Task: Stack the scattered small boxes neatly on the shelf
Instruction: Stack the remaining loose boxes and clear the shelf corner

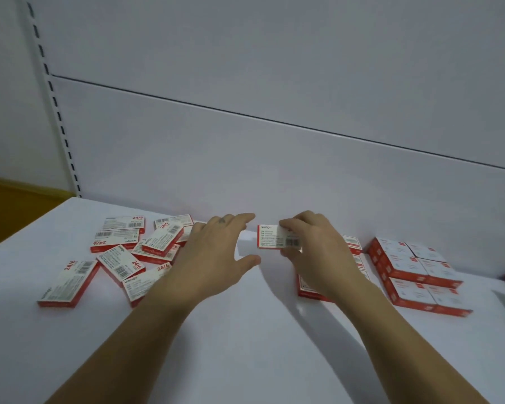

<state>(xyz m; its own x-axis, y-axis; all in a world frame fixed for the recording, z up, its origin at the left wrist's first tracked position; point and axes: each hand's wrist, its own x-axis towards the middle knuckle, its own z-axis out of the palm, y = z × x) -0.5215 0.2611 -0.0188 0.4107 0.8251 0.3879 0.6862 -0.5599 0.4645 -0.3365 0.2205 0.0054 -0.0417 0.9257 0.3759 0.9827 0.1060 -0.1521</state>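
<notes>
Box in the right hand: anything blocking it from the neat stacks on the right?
Nothing visible. The right hand pinches the box above bare shelf; the low stack lies just right of it, partly hidden under that hand, the taller stacks beyond. The left hand is open, on the other side.

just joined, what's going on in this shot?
A person is sorting small red-and-white boxes on a white shelf. The right hand holds one box, its fingers curled round one end. The left hand is open beside it, holding nothing. A loose pile of boxes lies to the left. Neat stacks stand to the right, so the job is partly done.
</notes>
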